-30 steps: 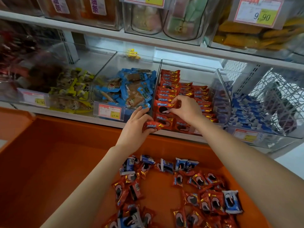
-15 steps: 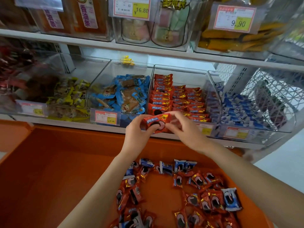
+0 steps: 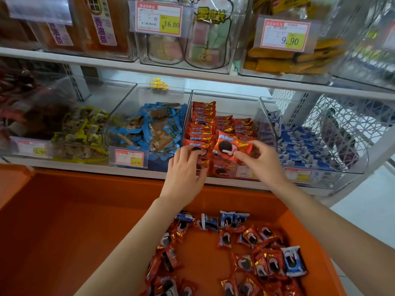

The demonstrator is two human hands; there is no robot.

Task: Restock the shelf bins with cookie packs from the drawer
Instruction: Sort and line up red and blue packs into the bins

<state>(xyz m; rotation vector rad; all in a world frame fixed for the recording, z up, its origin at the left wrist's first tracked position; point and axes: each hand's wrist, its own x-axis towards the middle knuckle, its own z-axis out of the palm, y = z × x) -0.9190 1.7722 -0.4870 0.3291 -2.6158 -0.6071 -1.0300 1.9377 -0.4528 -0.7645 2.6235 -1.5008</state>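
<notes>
Partly restocked: right grip pinching red pack over bin, left grip apart on rows; plenty left in drawer.

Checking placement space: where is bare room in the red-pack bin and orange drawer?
Red-pack bin: bare floor at the right rear, behind the shorter rows; the front, by the left hand and the right hand pinching a red pack, is full. Orange drawer: its left half is bare; loose packs crowd the right.
</notes>
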